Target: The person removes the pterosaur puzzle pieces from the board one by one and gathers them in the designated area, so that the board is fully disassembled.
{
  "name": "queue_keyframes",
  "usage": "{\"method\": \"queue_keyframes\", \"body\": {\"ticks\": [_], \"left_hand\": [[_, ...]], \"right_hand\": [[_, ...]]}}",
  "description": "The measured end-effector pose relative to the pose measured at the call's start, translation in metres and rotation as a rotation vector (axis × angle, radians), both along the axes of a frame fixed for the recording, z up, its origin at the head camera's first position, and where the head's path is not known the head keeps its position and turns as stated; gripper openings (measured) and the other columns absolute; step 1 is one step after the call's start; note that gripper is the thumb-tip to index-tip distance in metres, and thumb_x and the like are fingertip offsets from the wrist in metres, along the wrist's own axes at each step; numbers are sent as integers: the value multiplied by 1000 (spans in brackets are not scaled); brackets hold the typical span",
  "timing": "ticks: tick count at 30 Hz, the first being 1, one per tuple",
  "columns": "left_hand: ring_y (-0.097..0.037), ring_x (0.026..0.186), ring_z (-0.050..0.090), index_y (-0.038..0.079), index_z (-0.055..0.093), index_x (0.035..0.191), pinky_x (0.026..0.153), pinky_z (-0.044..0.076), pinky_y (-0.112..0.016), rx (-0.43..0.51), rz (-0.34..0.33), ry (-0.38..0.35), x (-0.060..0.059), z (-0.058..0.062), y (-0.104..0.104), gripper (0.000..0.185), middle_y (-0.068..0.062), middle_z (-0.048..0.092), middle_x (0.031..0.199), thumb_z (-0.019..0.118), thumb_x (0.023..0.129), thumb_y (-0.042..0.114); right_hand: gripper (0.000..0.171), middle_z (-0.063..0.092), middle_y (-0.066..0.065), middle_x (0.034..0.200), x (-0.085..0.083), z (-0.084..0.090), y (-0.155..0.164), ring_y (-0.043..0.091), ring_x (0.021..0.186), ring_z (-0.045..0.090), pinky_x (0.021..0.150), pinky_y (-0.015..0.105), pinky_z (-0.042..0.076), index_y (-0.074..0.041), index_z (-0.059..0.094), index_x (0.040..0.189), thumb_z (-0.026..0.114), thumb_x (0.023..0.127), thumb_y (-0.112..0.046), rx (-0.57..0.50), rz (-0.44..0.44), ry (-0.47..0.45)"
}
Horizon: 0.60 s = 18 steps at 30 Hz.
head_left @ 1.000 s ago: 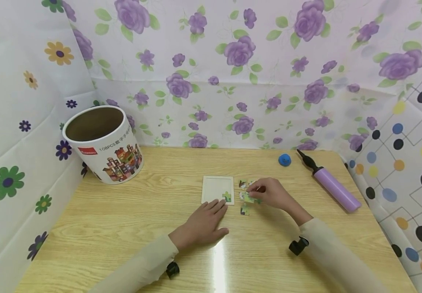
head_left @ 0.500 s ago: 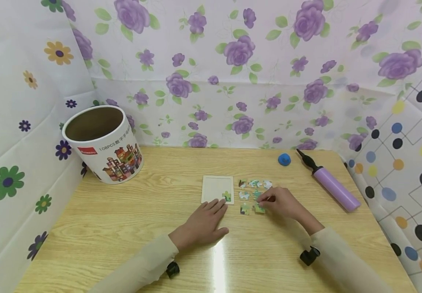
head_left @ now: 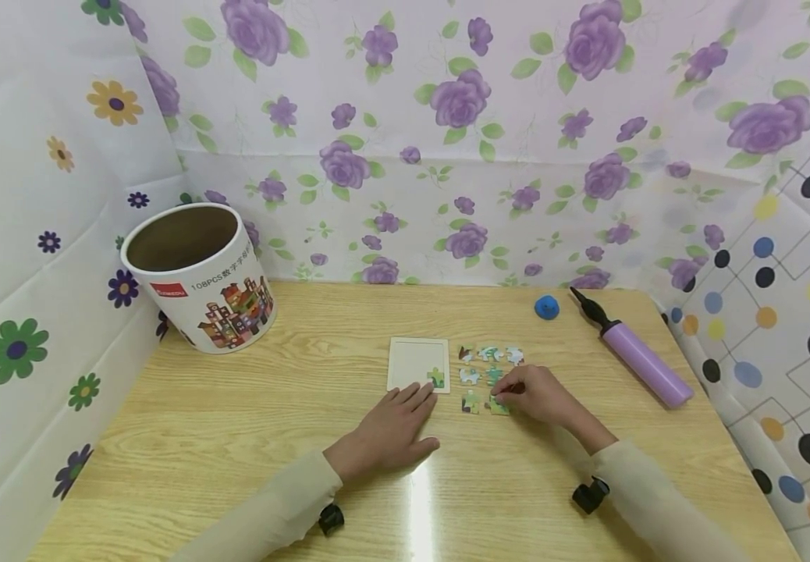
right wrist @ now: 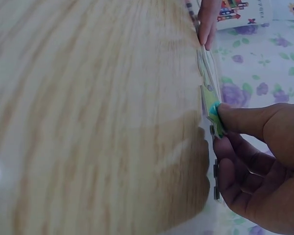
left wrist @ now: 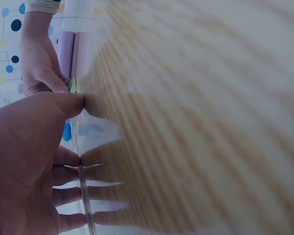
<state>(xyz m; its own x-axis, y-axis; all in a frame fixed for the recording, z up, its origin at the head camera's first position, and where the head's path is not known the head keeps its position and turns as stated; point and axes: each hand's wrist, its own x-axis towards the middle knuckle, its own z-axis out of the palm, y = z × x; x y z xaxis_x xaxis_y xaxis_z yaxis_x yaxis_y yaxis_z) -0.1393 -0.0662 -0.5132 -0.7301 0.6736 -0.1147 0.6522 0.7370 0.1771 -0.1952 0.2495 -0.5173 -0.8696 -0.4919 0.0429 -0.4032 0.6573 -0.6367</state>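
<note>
My left hand (head_left: pixel 389 428) lies flat on the wooden table (head_left: pixel 236 437), fingers straight and spread, the fingertips just touching the near edge of the white puzzle tray (head_left: pixel 417 363). It grips nothing. One green piece (head_left: pixel 436 378) sits in the tray's near right corner.

My right hand (head_left: pixel 541 396) is curled over the loose puzzle pieces (head_left: pixel 489 367) laid out just right of the tray; thumb and fingers pinch a green piece (head_left: pixel 498 404) at the near right of that group — the right wrist view shows its edge (right wrist: pixel 213 115) under my thumb, still down on the table.

Also present: an open round puzzle tub (head_left: pixel 199 275) at the far left, a blue ball (head_left: pixel 546 306) and a purple hand pump (head_left: pixel 633 351) at the far right — well apart from both hands.
</note>
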Motion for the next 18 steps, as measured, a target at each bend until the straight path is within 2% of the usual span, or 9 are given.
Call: {"method": "queue_keyframes", "body": {"ticks": [11, 18], "left_hand": [[-30, 155, 23, 5, 30, 161, 122, 26, -51, 21, -4, -3, 1, 0, -1, 74, -11, 26, 168, 43, 106, 52], [-31, 154, 25, 5, 33, 160, 122, 28, -50, 1, -11, 32, 1, 2, -1, 71, -11, 26, 168, 43, 107, 52]], "right_hand": [[9, 77, -6, 97, -3, -3, 0, 8, 86, 65, 72, 24, 53, -17, 83, 97, 77, 92, -13, 21, -9, -8], [9, 76, -9, 96, -4, -2, -1, 7, 84, 63, 72, 25, 53, -20, 83, 97, 78, 91, -14, 31, -31, -23]]}}
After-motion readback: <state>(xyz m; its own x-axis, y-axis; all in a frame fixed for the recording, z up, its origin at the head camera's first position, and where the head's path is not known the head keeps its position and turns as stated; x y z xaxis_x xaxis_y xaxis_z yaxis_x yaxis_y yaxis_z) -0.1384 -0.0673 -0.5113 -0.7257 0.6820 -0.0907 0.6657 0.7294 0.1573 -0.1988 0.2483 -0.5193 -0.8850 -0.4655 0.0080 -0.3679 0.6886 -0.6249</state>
